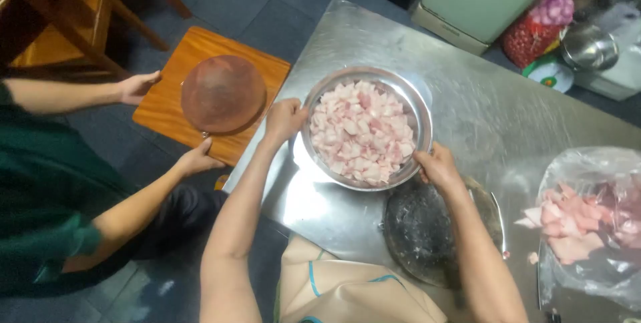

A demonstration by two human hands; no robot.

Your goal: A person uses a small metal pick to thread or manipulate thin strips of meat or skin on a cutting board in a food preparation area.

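The steel table (467, 103) fills the middle and right of the frame, and my bowl (366, 127) sits on it just left of centre, heaped with small pink and white meat cubes (360, 133). So the cutting for this batch looks done to me: the pieces are small, even, and all gathered in the bowl. My left hand (283, 119) is closed on the bowl's left rim and my right hand (437, 166) is closed on its lower right rim, both gripping, with the bowl resting on the table or barely off it; I cannot tell which. At the right edge lies a clear bag (587, 229) with larger uncut slabs (567, 226) in it, which I judge to be what is left to do. Just below my right hand, touching the bowl's edge, sits a dark round board (427, 229). In the upper left, off the table, another person's hands (137, 86) hold a wooden board (167, 106) carrying a brown upturned bowl (222, 93). Far upper right stand a pot (587, 46) and a red mesh sack (534, 29).
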